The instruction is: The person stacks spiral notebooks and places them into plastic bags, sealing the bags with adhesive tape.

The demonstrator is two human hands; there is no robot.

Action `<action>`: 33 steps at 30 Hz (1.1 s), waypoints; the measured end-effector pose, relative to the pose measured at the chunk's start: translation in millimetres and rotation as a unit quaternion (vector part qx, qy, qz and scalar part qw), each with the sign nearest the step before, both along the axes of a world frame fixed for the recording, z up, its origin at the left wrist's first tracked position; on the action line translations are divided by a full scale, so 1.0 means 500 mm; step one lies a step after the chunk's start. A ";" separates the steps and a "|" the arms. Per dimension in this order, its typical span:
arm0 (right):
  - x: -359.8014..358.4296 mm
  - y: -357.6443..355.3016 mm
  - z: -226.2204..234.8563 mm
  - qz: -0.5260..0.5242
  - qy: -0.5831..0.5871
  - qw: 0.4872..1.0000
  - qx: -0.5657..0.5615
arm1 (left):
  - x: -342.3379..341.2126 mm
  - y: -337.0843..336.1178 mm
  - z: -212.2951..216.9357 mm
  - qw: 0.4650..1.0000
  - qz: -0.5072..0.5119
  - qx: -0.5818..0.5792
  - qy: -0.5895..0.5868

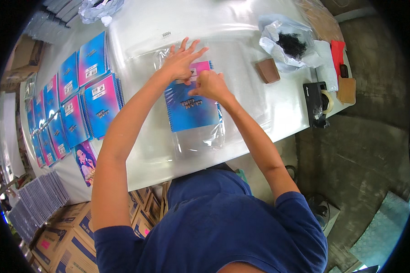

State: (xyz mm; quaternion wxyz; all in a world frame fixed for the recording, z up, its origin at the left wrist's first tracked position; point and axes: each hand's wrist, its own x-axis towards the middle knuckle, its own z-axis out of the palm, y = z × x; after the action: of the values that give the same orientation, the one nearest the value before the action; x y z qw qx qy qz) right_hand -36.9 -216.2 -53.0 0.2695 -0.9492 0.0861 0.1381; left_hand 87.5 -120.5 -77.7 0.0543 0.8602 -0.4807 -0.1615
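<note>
A blue and pink spiral notebook (193, 116) lies on the table in front of me, inside a clear plastic bag (198, 144) that sticks out past its near edge. My left hand (180, 63) is over the notebook's far left corner, its fingers spread and pointing away, with the thumb side low by a white label. Close beside it, my right hand (210, 85) rests on the notebook's upper right part. Its fingers are curled in and the thumb points left; whatever they may pinch is hidden.
Stacks of similar spiral notebooks (101, 102) stand to the left. At the back right are a white bag (269, 38) holding black spiral pieces, a brown block (268, 71) and a black tape dispenser (314, 104). Cardboard boxes (66, 241) are below, left.
</note>
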 end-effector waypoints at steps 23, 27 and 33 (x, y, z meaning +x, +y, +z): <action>0.009 0.001 -0.031 0.003 0.032 0.995 -0.094 | 0.012 -0.011 0.021 0.986 -0.166 0.028 -0.013; 0.011 -0.046 -0.013 0.016 0.183 0.966 -0.179 | 0.081 0.031 0.092 0.988 -0.144 -0.019 -0.060; -0.010 -0.080 -0.065 -0.034 0.129 0.990 -0.050 | 0.224 0.052 0.059 0.988 -0.097 0.114 -0.045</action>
State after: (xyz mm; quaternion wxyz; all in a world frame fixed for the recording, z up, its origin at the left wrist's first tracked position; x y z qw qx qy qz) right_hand -42.1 -256.0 -85.3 0.2128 -0.9322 0.1590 0.2460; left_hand 199.6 -94.4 -48.1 -0.0815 0.8166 -0.5422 -0.1804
